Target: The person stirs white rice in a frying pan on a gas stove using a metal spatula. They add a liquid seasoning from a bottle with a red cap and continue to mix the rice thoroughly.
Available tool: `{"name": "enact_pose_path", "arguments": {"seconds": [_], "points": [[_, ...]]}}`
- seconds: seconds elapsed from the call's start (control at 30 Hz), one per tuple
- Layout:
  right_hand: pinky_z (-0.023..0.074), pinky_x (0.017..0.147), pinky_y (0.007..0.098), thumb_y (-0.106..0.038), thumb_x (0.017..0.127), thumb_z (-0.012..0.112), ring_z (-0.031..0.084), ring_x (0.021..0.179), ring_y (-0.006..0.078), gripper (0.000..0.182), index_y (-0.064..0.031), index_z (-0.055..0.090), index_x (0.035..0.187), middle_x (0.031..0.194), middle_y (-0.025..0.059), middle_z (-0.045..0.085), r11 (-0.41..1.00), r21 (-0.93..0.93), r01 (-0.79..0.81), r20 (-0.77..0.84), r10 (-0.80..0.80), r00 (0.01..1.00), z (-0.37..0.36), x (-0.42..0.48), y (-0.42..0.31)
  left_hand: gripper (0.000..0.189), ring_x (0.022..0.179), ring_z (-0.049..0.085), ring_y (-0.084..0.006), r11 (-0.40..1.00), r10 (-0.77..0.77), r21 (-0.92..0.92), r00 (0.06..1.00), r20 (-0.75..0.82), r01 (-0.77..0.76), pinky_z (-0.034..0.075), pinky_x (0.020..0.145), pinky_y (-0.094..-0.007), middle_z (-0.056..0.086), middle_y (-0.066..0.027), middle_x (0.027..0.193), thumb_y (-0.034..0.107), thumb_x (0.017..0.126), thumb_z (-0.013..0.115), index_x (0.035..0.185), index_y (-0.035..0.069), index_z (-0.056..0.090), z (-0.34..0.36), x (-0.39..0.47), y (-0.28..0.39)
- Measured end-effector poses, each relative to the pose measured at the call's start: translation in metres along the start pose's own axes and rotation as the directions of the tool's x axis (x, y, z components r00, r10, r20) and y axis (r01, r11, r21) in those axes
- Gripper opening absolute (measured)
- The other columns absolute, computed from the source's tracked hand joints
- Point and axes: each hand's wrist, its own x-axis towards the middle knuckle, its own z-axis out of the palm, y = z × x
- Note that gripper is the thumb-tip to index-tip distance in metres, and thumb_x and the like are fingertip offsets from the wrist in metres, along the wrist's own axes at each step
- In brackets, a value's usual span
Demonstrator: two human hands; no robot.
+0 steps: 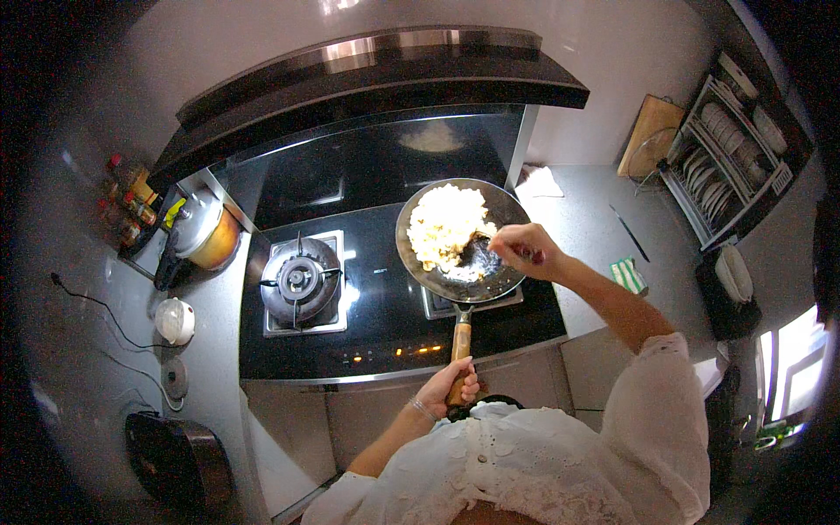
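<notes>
A dark wok-like frying pan [504,202] sits over the right burner. A pale yellow, crumbly heap of food [445,226], overexposed in places, fills its left side. My left hand [451,388] grips the pan's wooden handle [462,340] near the front edge of the hob. Over the pan's right side, my right hand [525,251] has its fingers curled, close to the food. Something dark reddish shows at the palm, but whether it is a utensil's handle cannot be made out. Bare, shiny pan bottom shows between the food and this hand.
The left burner [296,279] carries no pan. A pressure cooker [209,230], bottles [134,190] and a small white appliance [175,321] stand left. At right are a knife [629,233], a green-striped cloth [629,275], a cutting board [646,131] and a dish rack [728,157]. The range hood [380,98] overhangs the back.
</notes>
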Motion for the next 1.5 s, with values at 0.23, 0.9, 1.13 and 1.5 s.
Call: {"name": "enact_pose_path", "arguments": {"seconds": [0.23,0.9,1.13,1.5], "points": [[0.0491,0.051,0.0254,-0.012,0.086,0.056,0.057,0.059,0.008,0.013,-0.0012,0.056,0.079,0.072,0.0062,0.06,0.984,-0.178,0.028,0.404,0.047,0.914,-0.07,0.007,-0.033,0.023,0.046,0.037,-0.0087,1.0,0.021,-0.018,0.999,-0.048,-0.022,0.032,0.041,-0.0219,0.04,0.0008,0.056,0.028,0.091,0.048,0.079,0.008,0.048,0.004,-0.003,-0.002],[0.0503,0.079,0.0306,-0.004,0.079,0.062,0.061,0.091,0.0189,0.007,-0.0038,0.059,0.086,0.106,0.0111,0.062,0.996,-0.034,-0.08,0.207,0.086,0.975,-0.059,-0.016,-0.026,0.024,0.049,0.038,-0.0086,0.999,-0.013,-0.045,0.999,-0.044,0.011,0.033,0.042,-0.0225,0.041,0.0019,0.059,0.03,0.09,0.05,0.079,0.009,0.05,0.004,-0.001,-0.005],[0.0473,0.057,0.0208,-0.015,0.087,0.057,0.056,0.064,0.0078,0.014,-0.002,0.062,0.09,0.08,0.0052,0.064,0.883,0.192,-0.429,-0.331,0.47,0.818,-0.054,-0.033,-0.044,0.022,0.047,0.039,-0.0085,1.0,0.004,-0.024,0.999,-0.033,-0.005,0.032,0.04,-0.0214,0.043,0.0006,0.058,0.029,0.089,0.053,0.08,0.009,0.049,0.003,0.0,-0.003],[0.0466,0.047,0.0213,-0.03,0.093,0.045,0.055,0.05,0.008,0.037,0.0002,0.064,0.083,0.068,0.005,0.06,0.867,0.225,-0.444,-0.189,0.486,0.853,-0.01,-0.041,-0.057,0.022,0.047,0.041,-0.0086,0.998,0.002,-0.065,1.0,-0.018,-0.003,0.034,0.04,-0.0209,0.045,0.0006,0.058,0.028,0.088,0.054,0.079,0.01,0.046,-0.004,-0.001,-0.002]]}}
